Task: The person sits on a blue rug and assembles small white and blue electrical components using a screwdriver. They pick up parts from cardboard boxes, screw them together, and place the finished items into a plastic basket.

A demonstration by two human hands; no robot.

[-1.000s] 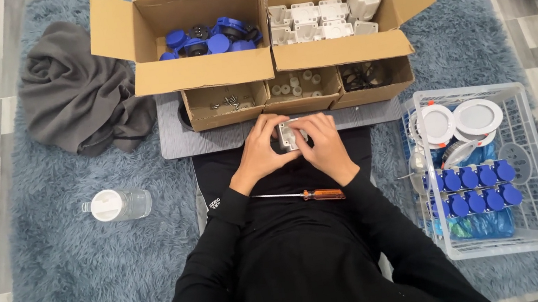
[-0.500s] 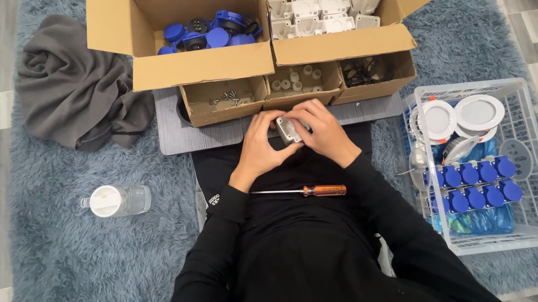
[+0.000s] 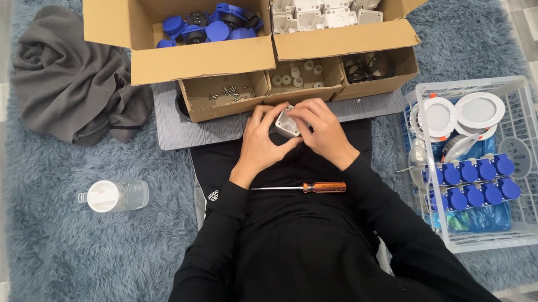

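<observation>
My left hand [image 3: 261,143] and my right hand [image 3: 323,132] are cupped together around a small grey-white box-shaped part [image 3: 287,125], tilted between the fingers, just in front of the low cardboard trays. Both sleeves are black. A screwdriver [image 3: 303,188] with an orange handle lies across my lap, below the hands. The tray nearest my left hand [image 3: 225,97] has loose screws in it.
Two open cardboard boxes stand at the back: one [image 3: 194,31] with blue caps, one [image 3: 333,6] with white housings. A white wire basket [image 3: 487,161] at right carries white round discs and blue caps. A plastic jar [image 3: 112,196] and a grey cloth [image 3: 70,81] lie at left on the blue rug.
Both hands have stayed together in front of the trays; the small part has been turned and tilted between the fingers. The screwdriver has not moved on my lap.
</observation>
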